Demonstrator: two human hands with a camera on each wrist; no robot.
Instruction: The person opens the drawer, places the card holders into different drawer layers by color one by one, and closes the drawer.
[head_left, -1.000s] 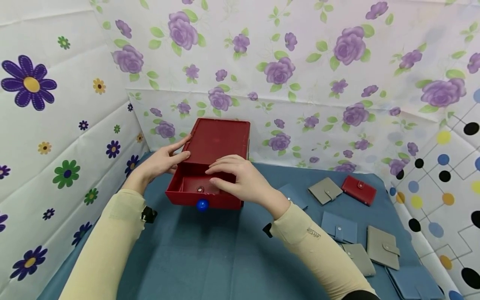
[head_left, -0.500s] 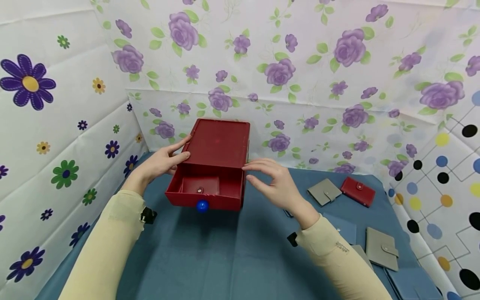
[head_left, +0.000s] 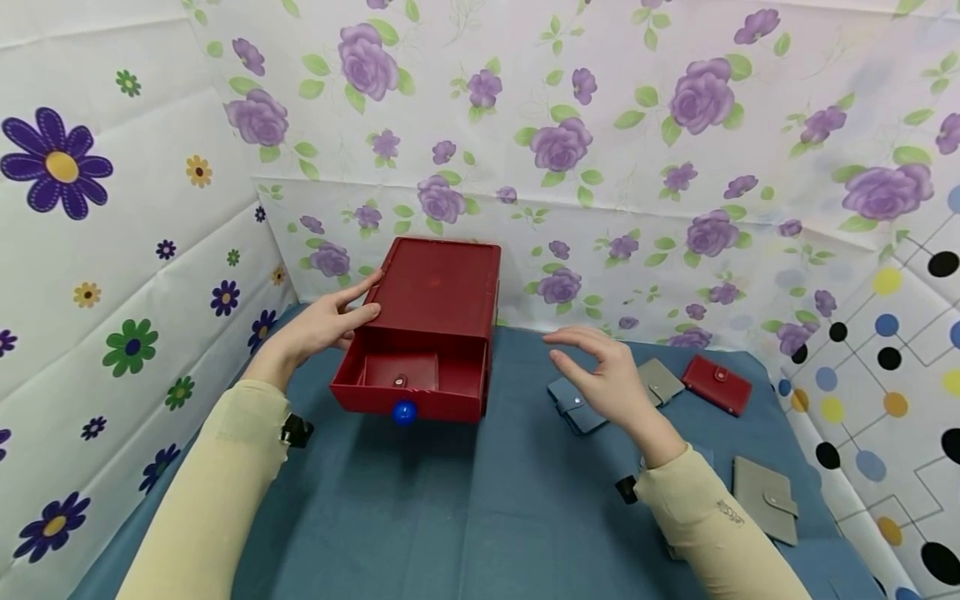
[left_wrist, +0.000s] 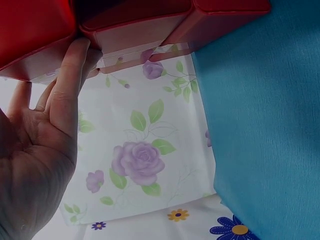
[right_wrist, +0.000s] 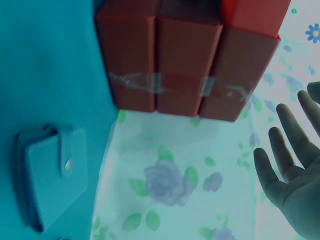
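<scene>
A red drawer box (head_left: 438, 287) stands at the back left in the head view, its top drawer (head_left: 450, 406) pulled out by a blue round knob (head_left: 405, 412). Inside that drawer lies a red wallet (head_left: 412, 367) with a snap. My left hand (head_left: 322, 325) rests against the box's left side, thumb at the front top corner, fingers mostly straight. Apart from the box, to its right, my right hand (head_left: 603, 375) hovers with loosely bent fingers and nothing in it. Near it lies a blue wallet (head_left: 573, 404), partly covered in the head view.
On the right side of the blue cloth lie a grey wallet (head_left: 658, 379), a red wallet (head_left: 717, 384), a larger grey wallet (head_left: 765, 492) and a blue one (head_left: 832, 567). My right sleeve (head_left: 720, 525) hides others. Flowered sheets (head_left: 637, 183) hang behind.
My right hand has withdrawn from over the drawer, moving right past the box's edge. The red wallet in the drawer is now in plain sight. My left hand stays in place.
</scene>
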